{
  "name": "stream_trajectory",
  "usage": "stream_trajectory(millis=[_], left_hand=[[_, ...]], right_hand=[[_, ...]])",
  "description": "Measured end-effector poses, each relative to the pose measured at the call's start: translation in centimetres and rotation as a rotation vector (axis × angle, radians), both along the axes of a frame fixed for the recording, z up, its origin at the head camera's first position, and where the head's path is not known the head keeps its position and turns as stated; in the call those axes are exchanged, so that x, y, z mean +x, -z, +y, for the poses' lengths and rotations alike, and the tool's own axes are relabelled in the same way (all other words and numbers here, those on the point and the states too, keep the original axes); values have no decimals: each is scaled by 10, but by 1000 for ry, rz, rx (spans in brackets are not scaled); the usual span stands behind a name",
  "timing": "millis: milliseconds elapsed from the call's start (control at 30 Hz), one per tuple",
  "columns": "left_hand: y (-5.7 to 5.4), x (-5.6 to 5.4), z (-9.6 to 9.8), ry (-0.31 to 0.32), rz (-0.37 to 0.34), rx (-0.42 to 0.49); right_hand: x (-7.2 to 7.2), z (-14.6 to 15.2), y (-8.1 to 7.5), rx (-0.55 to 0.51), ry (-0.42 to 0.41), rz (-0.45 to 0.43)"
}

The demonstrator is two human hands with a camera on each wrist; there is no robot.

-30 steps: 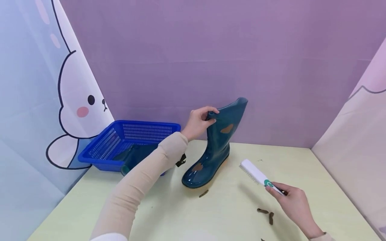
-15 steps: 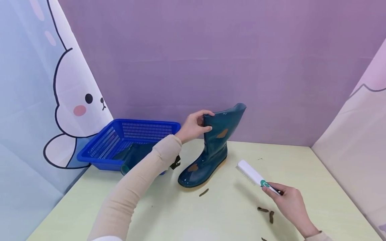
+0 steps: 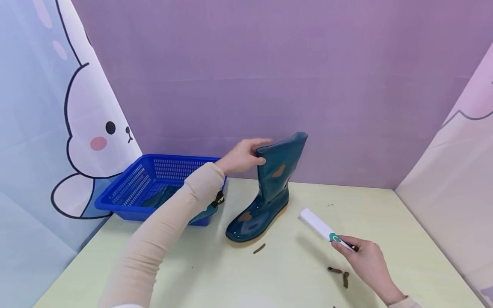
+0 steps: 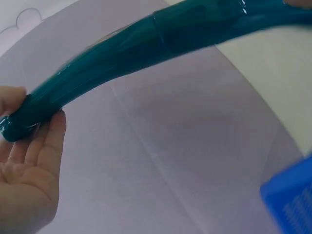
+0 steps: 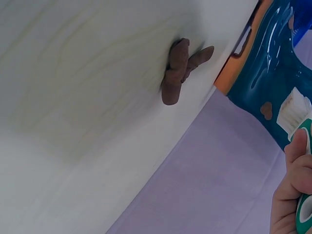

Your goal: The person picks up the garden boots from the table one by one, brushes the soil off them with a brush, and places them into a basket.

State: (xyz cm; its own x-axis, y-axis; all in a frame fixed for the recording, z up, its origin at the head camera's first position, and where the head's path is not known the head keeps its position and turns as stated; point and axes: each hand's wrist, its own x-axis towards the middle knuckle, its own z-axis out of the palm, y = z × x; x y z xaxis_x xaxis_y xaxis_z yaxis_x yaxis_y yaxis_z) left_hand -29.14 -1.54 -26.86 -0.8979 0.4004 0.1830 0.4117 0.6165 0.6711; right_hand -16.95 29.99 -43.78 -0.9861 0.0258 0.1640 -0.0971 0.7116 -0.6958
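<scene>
A glossy dark teal rain boot (image 3: 271, 184) stands on the table with its toe toward the near left. Brown patches mark its shaft and toe. My left hand (image 3: 243, 156) holds the boot at its top rim, thumb on one side and fingers on the other, as the left wrist view shows of the hand (image 4: 34, 165). To the boot's right, my right hand (image 3: 367, 259) grips the handle of a white and green scrubbing brush (image 3: 317, 224). The brush head is apart from the boot, bristles facing down and left.
A blue plastic basket (image 3: 135, 214) stands at the back left, with another dark teal boot (image 3: 161, 196) partly hidden by my left sleeve. Brown clumps (image 3: 345, 279) lie near my right hand, and a thin brown piece (image 3: 259, 248) lies before the toe. A purple backdrop (image 3: 346, 85) rises behind.
The boot's top and my left hand have shifted slightly left and down in view. The thumb has slid a little down the boot's edge. The brush has drifted slightly left, still in my right hand.
</scene>
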Motion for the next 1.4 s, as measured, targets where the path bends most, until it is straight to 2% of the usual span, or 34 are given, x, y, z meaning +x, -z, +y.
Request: stream_trajectory(millis=[133, 333, 400, 500, 600, 733, 933, 1100, 1400], left_hand=[[-3, -2, -3, 19, 4, -96], [-4, -8, -13, 44, 97, -206], [-2, -10, -16, 38, 118, -203], [2, -11, -19, 23, 109, -170], [7, -11, -22, 1, 87, -145], [11, -11, -24, -2, 82, -157], [12, -10, -26, 17, 84, -168], [12, -10, -27, 5, 71, -157], [15, -11, -28, 4, 52, -154]], right_hand=[[1, -2, -1, -4, -7, -4], [-3, -10, 2, 2, -64, 51], [-6, -15, 2, 20, -89, 87], [-10, -24, 3, 47, -118, 128], [-16, -35, 3, 55, -143, 142], [-25, -51, 3, 59, -176, 161], [-41, -76, 3, 73, -206, 220], [-53, -98, 4, 95, -231, 292], [-63, -123, 11, 225, -277, 408]])
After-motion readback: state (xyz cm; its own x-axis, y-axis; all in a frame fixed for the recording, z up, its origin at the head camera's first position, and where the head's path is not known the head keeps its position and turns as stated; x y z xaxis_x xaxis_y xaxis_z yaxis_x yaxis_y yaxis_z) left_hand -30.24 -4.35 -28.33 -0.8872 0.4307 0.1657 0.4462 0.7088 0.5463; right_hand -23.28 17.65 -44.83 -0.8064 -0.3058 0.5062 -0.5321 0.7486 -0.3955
